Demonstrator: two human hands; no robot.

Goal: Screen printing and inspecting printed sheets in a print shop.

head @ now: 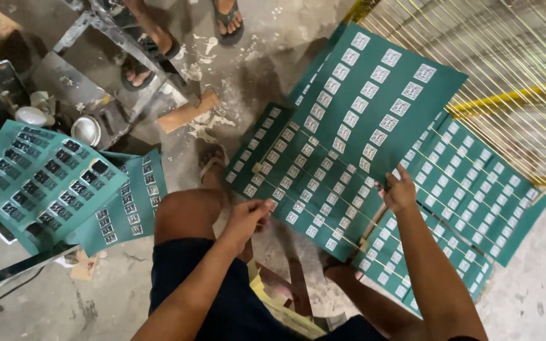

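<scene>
The right hand (pixel 400 191) pinches the lower edge of a green printed sheet (pixel 374 95), lifted and tilted above a stack of like green sheets (pixel 475 189) that lie across a rack of yellow strings (pixel 507 63). The left hand (pixel 248 218) grips the near edge of another green sheet (pixel 298 183) in the same stack, fingers closed on it. The person's bare knee (pixel 184 211) is just below that hand. To the left, more green sheets (pixel 39 177) rest fanned on a low table. Beyond, on the dusty floor (pixel 254 69), stand another person's sandalled feet (pixel 229 17) near a metal frame (pixel 121 38).
</scene>
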